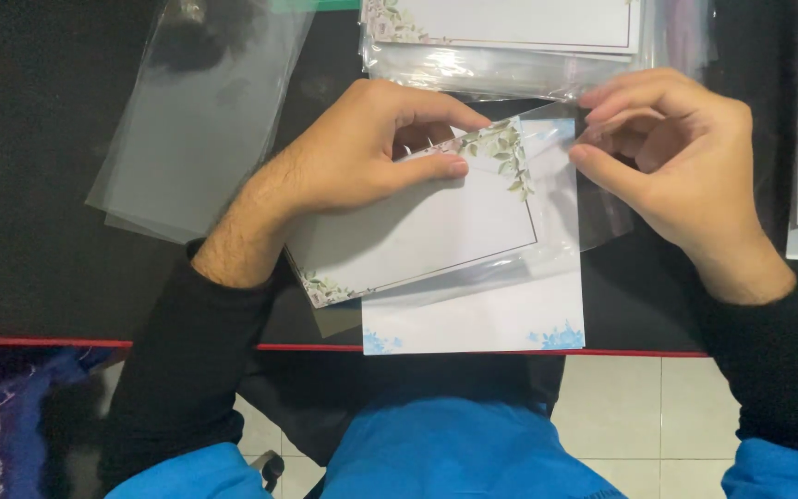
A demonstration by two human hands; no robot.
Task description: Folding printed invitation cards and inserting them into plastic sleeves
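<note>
Left hand [362,148] pinches card [417,231] at desk [39,277] front edge; right hand [676,157] pinches sleeve [556,176] mouth. Card long axis points right, leafy corner entering sleeve.

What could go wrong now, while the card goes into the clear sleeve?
The card's leafy corner may catch and bend at the sleeve mouth, which the right hand holds open. The left hand could smudge the white face. The blue-flowered sheet underneath lies at the table edge and might slide off.

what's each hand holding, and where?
Left hand pinches the leaf-bordered card at its top edge; right hand pinches the clear sleeve at its open edge.
</note>
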